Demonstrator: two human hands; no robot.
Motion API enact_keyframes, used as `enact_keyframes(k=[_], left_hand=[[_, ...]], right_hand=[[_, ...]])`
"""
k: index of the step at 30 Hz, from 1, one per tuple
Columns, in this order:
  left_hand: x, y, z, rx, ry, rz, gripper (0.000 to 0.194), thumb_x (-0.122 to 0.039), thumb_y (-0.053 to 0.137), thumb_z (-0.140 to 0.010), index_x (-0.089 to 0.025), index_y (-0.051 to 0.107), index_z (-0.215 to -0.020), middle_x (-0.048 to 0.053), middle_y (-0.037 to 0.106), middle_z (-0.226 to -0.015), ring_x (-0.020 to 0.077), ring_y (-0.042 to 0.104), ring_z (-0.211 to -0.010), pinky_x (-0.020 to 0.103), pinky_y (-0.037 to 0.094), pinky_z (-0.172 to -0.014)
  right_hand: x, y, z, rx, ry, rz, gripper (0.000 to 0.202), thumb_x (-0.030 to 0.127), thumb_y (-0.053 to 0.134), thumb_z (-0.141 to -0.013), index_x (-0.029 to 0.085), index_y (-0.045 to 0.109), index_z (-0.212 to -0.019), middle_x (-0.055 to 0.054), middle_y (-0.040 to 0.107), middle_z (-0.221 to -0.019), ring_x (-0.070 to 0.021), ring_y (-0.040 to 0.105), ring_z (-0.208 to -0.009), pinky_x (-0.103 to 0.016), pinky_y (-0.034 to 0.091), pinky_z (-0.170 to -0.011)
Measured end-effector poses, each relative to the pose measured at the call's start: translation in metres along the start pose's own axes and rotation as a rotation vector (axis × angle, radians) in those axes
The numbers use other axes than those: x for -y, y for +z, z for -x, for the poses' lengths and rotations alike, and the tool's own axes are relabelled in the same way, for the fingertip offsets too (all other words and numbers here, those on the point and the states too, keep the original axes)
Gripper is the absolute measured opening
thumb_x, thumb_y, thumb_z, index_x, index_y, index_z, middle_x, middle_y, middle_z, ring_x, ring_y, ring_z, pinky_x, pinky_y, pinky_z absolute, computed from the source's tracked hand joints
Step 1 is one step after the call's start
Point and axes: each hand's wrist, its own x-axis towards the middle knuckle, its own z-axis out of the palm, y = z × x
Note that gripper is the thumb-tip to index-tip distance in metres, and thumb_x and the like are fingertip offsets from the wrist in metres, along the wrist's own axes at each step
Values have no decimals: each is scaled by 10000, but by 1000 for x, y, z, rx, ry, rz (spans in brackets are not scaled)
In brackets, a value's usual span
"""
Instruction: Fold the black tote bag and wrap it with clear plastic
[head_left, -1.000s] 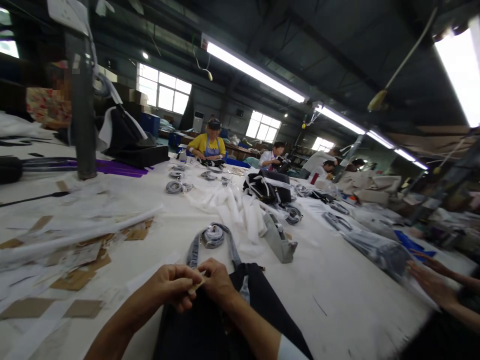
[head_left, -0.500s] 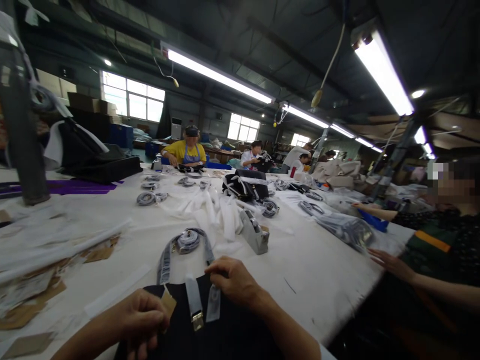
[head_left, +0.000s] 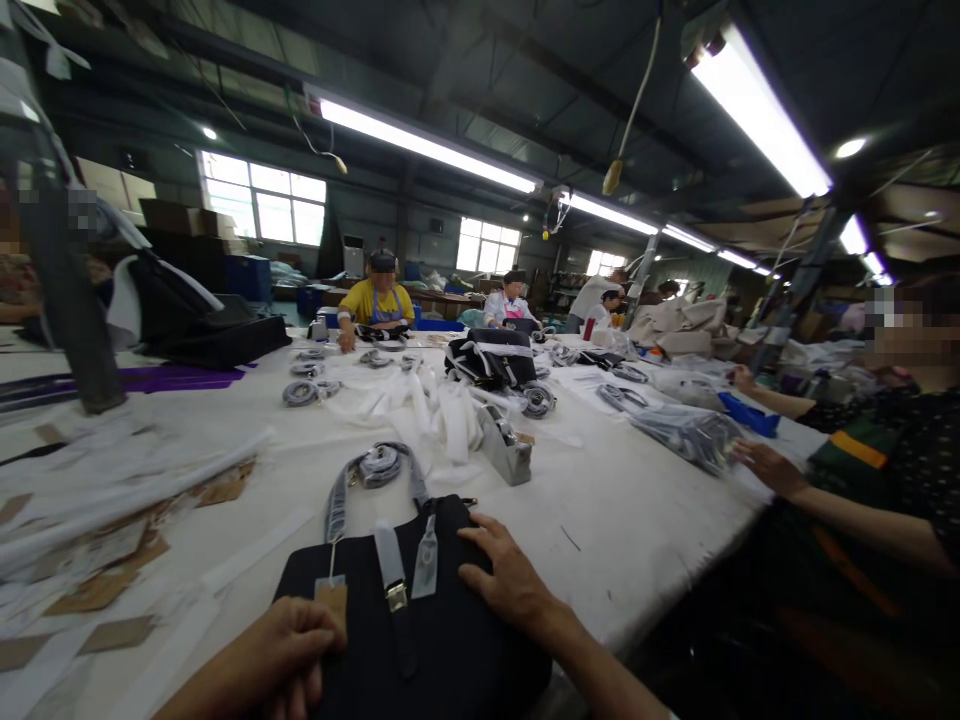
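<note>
A black handbag (head_left: 442, 650) lies on the table before me, its handle (head_left: 337, 500) wrapped in clear film. A strap with a gold buckle (head_left: 396, 597) runs down its front, beside a small tab in a clear sleeve (head_left: 426, 563). From the handle's left end hangs a brown tag (head_left: 332, 598) on a white string. My left hand (head_left: 296, 640) is closed at the bag's left side, thumb and forefinger on the tag's lower edge. With fingers spread, my right hand (head_left: 510, 575) rests on the bag's upper right part.
Behind the bag lie a coiled wrapped strap (head_left: 377, 464), a grey tape dispenser (head_left: 506, 445) and white wrapping strips. A black bag (head_left: 495, 358) stands farther back. Brown card pieces (head_left: 112, 580) lie left, near a metal post (head_left: 71, 300). A co-worker's hand (head_left: 772, 468) touches plastic-wrapped goods (head_left: 686, 435) at right.
My right hand has moved from the bag's top edge beside the sleeved tab rightward, its fingers spreading. More of the bag's front shows now, and the tag hangs straighter by my left hand.
</note>
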Motion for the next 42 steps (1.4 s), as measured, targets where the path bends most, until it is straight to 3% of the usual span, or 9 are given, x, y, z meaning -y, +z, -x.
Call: enact_keyframes(k=[6,12,16,18,20,22,28,36,42], left_hand=[[-14,2,14,69,-9,-134,536,-719,513,-598,-231,447,-810,15,596,-458,212,565,-378,236,358,-322],[-39,-4,61,174,77,-312,369,-497,542,-760,-208,600,-983,-28,570,-450,145,449,-290,213,316,-325],[-50,-6,60,-274,380,-306,317,-456,460,-846,-197,633,-905,22,648,-624,169,580,-491,252,453,-482],[-50,-7,45,-527,586,-427,275,-370,478,-856,-210,656,-992,80,699,-1004,232,655,-904,329,507,-811],[-43,-7,26,-607,659,-612,389,-281,531,-822,-218,598,-1200,98,528,-1369,271,477,-1259,409,360,-1061],[-29,-3,7,-544,603,-783,521,-255,562,-801,-196,516,-1316,118,391,-1476,289,342,-1365,474,256,-1126],[10,10,-7,-434,615,-940,482,-313,527,-873,-220,490,-1345,113,449,-1435,289,371,-1350,514,184,-1142],[0,-3,13,-326,614,-889,375,-296,547,-892,-223,538,-1260,89,505,-1392,258,397,-1327,465,192,-1131],[-9,-10,20,-337,621,-842,382,-399,518,-912,-219,542,-1249,84,591,-1194,243,515,-1136,374,356,-1005]], right_hand=[[-8,5,0,-33,59,-26,507,290,632,-775,210,573,-1273,-99,542,-1332,-242,475,-1255,-397,332,-1097],[-14,9,1,-63,70,-25,484,320,598,-799,208,577,-1270,-85,587,-1298,-244,520,-1218,-404,359,-1084],[-15,11,0,-65,107,-5,509,358,586,-803,189,568,-1283,-89,577,-1320,-253,515,-1236,-415,353,-1095],[-17,12,0,-70,124,0,521,373,593,-796,202,565,-1288,-81,574,-1327,-258,514,-1240,-426,352,-1099],[-18,12,-1,-81,136,11,528,386,599,-789,214,566,-1287,-72,572,-1330,-260,511,-1245,-432,354,-1098],[-20,12,-2,-83,146,27,530,397,598,-785,218,568,-1283,-66,573,-1330,-259,514,-1242,-429,367,-1090],[-17,12,-5,-71,190,66,533,434,592,-772,222,582,-1261,-68,586,-1310,-266,528,-1221,-433,373,-1082],[-16,10,-5,-25,204,159,574,488,528,-796,169,561,-1272,-109,564,-1324,-278,505,-1235,-446,342,-1097],[-24,14,1,-42,162,129,541,470,504,-832,180,546,-1287,-106,558,-1328,-271,501,-1238,-441,337,-1101]])
